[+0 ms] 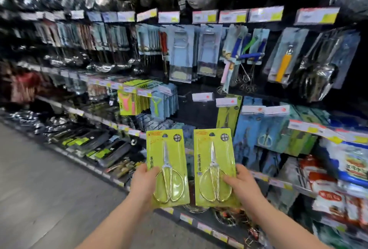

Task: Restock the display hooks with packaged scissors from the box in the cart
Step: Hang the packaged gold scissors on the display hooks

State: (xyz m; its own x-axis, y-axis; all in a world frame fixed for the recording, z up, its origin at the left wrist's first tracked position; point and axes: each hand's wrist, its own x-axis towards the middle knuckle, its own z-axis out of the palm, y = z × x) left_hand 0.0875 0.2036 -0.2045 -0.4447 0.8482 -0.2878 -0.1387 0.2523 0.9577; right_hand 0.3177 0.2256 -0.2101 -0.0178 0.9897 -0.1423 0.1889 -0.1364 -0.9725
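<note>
The left pack [169,161] and the right pack [214,161], both green scissors cards, stand upright side by side, below and to the left of the hanging green pack [229,115]. The left hand [143,183] pinches the left pack's lower left edge, thumb on the front and fingers hidden behind. The right hand [243,185] grips the right pack's lower right edge likewise. Blue scissors packs [264,135] hang right of the hanging green pack, and a white price tag [202,96] sits to its left.

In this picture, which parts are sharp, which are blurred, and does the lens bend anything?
Head view: the left scissors pack and right scissors pack, gripped by the left hand and right hand, are fairly sharp; the surrounding shelves smear with blur, price tags unreadable; the wide lens curves their rails.
</note>
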